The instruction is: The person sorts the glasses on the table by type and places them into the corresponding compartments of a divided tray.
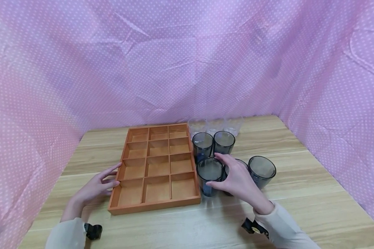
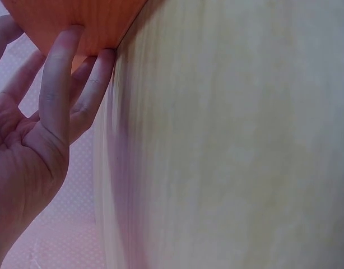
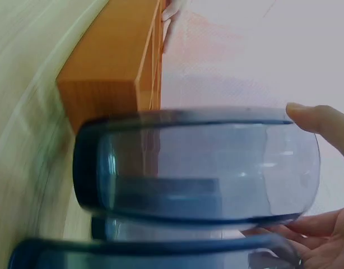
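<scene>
A wooden tray [image 1: 158, 206] divided into square compartments lies on the table. Against its left side rest the spread fingertips of my left hand [image 1: 95, 186]; the left wrist view shows those fingers [image 2: 57, 84] at the tray's side wall [image 2: 77, 22]. My right hand [image 1: 240, 178] holds a dark tinted glass [image 1: 209, 188] near the rim, thumb at the front and fingers behind. This glass [image 3: 205, 168] is upright beside the tray's near right corner. Just right of it, another tinted glass is partly hidden beneath my right hand.
Further right stands a tinted glass [image 1: 262, 169], slightly apart. Two more tinted glasses, one left [image 1: 202, 147] and one right [image 1: 224, 141], stand behind the held one. Three clear glasses [image 1: 215, 127] line the back edge. A pink dotted cloth [image 1: 187, 69] hangs around the table [image 1: 162, 228].
</scene>
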The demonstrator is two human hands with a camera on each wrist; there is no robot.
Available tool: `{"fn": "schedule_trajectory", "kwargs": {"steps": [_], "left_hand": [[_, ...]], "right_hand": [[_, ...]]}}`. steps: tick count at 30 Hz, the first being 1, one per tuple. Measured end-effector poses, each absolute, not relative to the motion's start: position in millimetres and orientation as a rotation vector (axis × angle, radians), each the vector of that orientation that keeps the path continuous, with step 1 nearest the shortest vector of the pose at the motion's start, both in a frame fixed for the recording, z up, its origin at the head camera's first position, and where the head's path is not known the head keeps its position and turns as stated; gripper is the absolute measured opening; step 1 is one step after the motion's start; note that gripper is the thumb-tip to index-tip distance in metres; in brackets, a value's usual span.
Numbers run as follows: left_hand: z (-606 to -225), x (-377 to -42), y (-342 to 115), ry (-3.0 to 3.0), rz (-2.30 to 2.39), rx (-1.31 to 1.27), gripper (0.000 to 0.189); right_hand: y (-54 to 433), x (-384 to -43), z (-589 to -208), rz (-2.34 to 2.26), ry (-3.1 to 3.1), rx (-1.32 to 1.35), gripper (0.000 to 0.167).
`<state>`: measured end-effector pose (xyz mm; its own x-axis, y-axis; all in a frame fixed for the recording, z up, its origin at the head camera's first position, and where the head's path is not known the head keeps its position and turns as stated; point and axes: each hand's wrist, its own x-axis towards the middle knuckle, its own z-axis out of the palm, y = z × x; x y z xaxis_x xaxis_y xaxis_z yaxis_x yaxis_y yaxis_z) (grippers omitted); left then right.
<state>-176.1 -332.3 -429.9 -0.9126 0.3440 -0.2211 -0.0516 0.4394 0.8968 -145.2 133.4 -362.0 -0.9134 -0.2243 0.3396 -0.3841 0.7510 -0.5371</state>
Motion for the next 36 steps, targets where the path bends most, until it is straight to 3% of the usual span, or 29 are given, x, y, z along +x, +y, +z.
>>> {"fn": "schedule_trajectory", "kwargs": {"steps": [8, 23, 36], "left_hand": [[-431.6, -175.9, -330.8, 2.327, 1.475, 0.239, 0.075], [-431.0, -172.0, -334.2, 2.296, 1.468, 0.196, 0.075], [-427.5, -173.5, -331.3, 2.291, 1.454, 0.172, 0.075]], "right_hand": [[128.9, -145.5, -353.4, 1.053, -2.615, 0.505, 0.075], [108.5, -145.0, -332.3, 1.163, -2.625, 0.582, 0.078], [61.0, -154.2, -325.6, 1.299, -2.613, 0.743, 0.072]]}}
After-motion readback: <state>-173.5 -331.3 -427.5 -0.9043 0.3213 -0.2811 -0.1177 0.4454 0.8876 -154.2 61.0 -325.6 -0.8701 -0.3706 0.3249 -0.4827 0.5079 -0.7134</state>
